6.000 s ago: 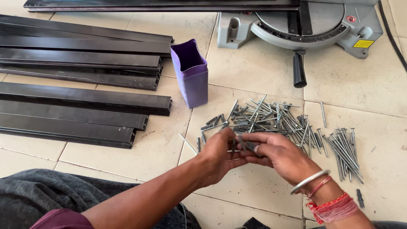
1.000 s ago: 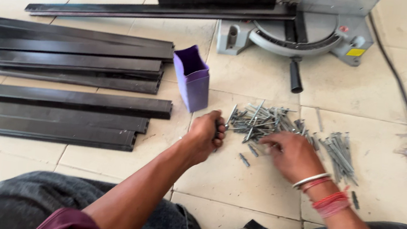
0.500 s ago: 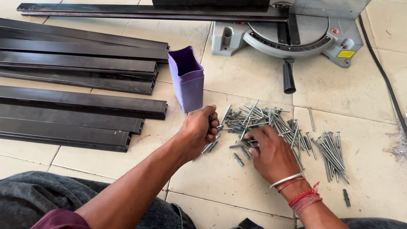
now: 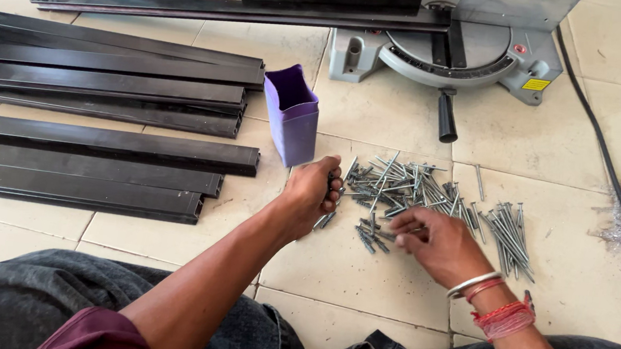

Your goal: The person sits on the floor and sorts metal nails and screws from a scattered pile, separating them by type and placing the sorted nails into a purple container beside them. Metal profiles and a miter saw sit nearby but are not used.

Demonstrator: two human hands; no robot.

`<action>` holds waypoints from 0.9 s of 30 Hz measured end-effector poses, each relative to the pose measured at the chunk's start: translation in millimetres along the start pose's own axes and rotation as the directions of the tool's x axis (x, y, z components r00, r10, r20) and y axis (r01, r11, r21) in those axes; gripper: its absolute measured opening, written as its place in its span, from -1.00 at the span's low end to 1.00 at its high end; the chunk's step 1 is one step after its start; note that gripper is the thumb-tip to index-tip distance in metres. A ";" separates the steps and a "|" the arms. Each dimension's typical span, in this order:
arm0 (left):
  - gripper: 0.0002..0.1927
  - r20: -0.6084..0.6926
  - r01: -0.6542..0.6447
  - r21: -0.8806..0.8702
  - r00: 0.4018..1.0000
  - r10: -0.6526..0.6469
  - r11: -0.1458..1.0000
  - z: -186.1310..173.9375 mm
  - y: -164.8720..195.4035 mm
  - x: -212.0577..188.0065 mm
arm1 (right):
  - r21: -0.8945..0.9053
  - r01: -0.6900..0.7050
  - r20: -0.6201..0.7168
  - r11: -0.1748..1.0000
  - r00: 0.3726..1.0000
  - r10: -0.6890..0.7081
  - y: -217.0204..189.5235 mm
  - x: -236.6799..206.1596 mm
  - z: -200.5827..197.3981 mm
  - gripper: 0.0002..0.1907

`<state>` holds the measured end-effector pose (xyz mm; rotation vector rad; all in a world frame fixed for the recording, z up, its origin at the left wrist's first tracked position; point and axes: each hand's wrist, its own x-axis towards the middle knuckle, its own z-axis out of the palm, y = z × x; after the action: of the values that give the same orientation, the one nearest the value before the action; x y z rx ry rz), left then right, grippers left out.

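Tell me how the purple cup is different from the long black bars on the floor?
The purple cup stands upright with its open top showing; the long black bars lie flat. The cup is short and bright purple; the bars are long, thin and dark. The cup stands alone beside the left hand, which grips some screws; the bars lie together in rows. Both rest on the tiled floor.

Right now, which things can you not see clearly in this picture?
- Head view: how many screws the left hand holds; its closed fingers cover them.
- What the right hand pinches; its fingers hide it.
- Inside the purple container; the angle hides the bottom.
- The saw; cut off by the top edge.
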<state>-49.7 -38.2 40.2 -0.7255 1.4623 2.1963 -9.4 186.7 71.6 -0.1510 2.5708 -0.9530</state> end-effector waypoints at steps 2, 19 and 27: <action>-0.72 0.006 -0.002 0.017 1.000 0.002 1.000 0.9 0.3 -1.0 | 0.015 -0.005 0.034 1.000 0.999 0.004 -3.7 -3.9 5.2 -0.77; -0.70 0.038 -0.012 0.092 0.999 0.008 0.996 3.0 3.2 -6.9 | -0.332 0.141 -0.156 0.933 0.967 -0.201 3.0 2.0 19.0 -0.88; -0.69 0.039 -0.017 0.103 0.999 0.013 0.995 2.5 4.2 -8.4 | -0.401 0.024 -0.228 0.916 0.966 -0.125 3.6 3.8 15.9 -0.91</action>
<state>-46.1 -37.9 49.2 -0.6366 1.5532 2.1159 -6.4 178.9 57.1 -0.2573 2.9880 -0.4857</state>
